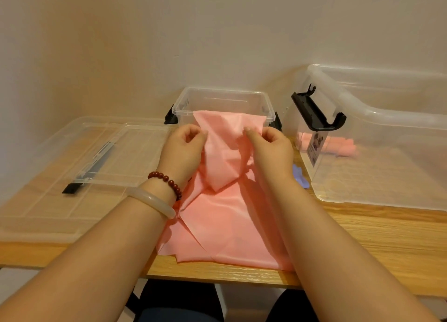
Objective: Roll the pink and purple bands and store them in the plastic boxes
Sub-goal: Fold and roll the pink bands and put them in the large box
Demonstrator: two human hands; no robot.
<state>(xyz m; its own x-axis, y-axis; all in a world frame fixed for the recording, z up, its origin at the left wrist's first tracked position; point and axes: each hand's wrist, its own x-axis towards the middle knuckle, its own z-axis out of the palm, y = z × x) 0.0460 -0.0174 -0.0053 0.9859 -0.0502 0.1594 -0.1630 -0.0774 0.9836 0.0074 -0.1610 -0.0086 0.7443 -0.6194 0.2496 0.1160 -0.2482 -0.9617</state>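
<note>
Wooden table (362, 244) nearest us carries the pink band (225, 220), loosely creased. Our left hand (183, 150) and right hand (271, 150) each pinch its raised far end, likely to straighten it for rolling. Whether it touches the small clear box (183, 99) behind, we cannot tell. Our right wrist mostly hides a purple band (300, 176).

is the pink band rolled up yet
No, the pink band lies unrolled on the table, left hand and right hand pinching its far end.
</note>
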